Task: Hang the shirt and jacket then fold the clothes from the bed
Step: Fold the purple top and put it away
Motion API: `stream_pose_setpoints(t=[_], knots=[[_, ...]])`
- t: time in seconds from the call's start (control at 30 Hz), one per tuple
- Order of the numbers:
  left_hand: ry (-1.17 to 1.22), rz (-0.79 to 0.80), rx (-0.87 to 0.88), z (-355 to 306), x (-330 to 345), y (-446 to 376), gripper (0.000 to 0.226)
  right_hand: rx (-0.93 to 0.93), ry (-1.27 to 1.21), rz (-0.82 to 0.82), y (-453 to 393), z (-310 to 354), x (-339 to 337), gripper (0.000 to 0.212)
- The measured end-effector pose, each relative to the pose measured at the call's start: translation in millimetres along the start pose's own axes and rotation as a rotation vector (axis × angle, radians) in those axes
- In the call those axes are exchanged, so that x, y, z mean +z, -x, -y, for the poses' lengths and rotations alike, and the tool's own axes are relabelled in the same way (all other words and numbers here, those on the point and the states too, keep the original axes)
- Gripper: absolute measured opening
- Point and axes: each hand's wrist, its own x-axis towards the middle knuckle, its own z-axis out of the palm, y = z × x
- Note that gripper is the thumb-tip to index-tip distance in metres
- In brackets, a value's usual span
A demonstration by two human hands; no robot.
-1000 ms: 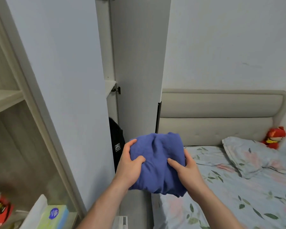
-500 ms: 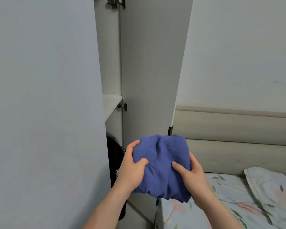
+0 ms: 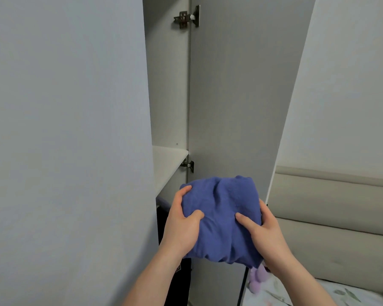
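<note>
A folded blue garment (image 3: 221, 215) is held up in front of the open wardrobe, just below and right of a white shelf (image 3: 166, 166). My left hand (image 3: 181, 226) grips its left side, thumb on top and fingers underneath. My right hand (image 3: 261, 233) grips its right side the same way. The bundle's lower edge droops between my wrists. The bed (image 3: 296, 292) with its floral sheet shows only at the bottom right corner.
A grey wardrobe door (image 3: 64, 140) fills the left. Another open door (image 3: 241, 96) with hinges (image 3: 187, 18) stands behind the garment. A dark hanging garment (image 3: 177, 281) sits under the shelf. The padded headboard (image 3: 332, 217) is at right, with a purple soft thing (image 3: 258, 281) beside it.
I have moved closer to the wardrobe and the view has risen. The blue garment, still gripped by both hands, is now nearer the shelf; the bed and pillow have mostly left the view.
</note>
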Motion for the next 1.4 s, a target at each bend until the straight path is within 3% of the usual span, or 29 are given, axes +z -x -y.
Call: stream_pose_setpoints(t=[0.33, 0.67, 1.1, 1.4], knots=[[0.104, -0.036, 0.059, -21, 6, -66, 0.059, -0.085, 0.037, -0.039, -73, 24, 22, 0.040], [0.135, -0.197, 0.097, -27, 5, -122, 0.058, -0.131, 0.009, 0.059, -150, 42, 56, 0.037], [0.138, -0.616, 0.164, -10, 21, -227, 0.067, -0.100, -0.046, 0.404, -307, 37, 132, 0.034], [0.177, -0.930, 0.155, -9, -11, -271, 0.069, -0.049, 0.015, 0.738, -388, 52, 209, 0.028]])
